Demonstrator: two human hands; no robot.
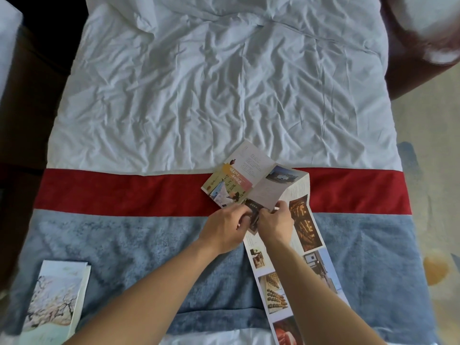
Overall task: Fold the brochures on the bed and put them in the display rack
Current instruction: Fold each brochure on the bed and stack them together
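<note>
A long, partly unfolded brochure [306, 225] with photo panels lies across the red band and blue runner of the bed [224, 83], running down to the near edge. Its far panels are bent up over the red band. My left hand [225, 226] and my right hand [275, 224] meet at the middle of it, both pinching a dark folded panel between them. A second brochure [56, 300], folded, with a blossom picture on its cover, lies on the blue runner at the near left. No display rack is in view.
Rumpled white bedding [224, 83] covers the far half of the bed. A dark brown piece of furniture [27, 95] stands along the left side. Patterned floor [435, 195] shows to the right, and a dark red seat [410, 58] sits at the far right.
</note>
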